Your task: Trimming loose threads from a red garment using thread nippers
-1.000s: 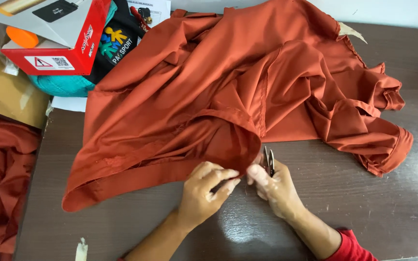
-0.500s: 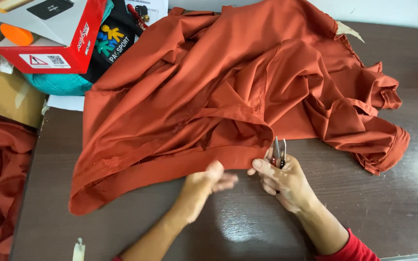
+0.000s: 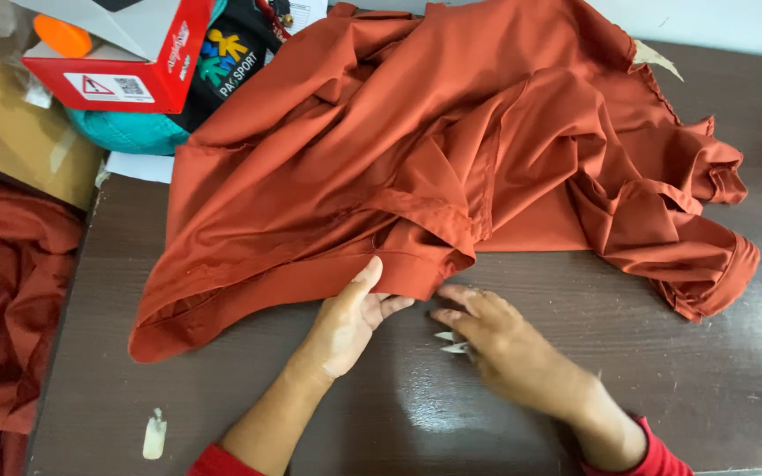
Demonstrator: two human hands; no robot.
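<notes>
We see a dark table [image 3: 663, 379] with a rust garment [image 3: 416, 167] spread over most of it, its folded hem running along the near edge toward us. At the far left stand a red box [image 3: 125, 62] and a black cloth [image 3: 231, 62], and more rust fabric [image 3: 2, 308] hangs off the table's left side.

Our left hand [image 3: 350, 322] lies flat at the hem, thumb pressed on the cloth, the fingers together and slightly tucked under the edge. Our right hand [image 3: 504, 348] rests palm down on the bare wood just beside the hem, fingers loosely apart, and covers a small pair of snips [image 3: 450, 342], whose pale tips poke out to the left; whether the fingers actually close on them we cannot tell.

We judge that we are between cuts, working stray threads along the hem. The next move, as we read it, calls for the left hand to hold the hem taut and flat while the right takes up the snips without nicking the cloth.
</notes>
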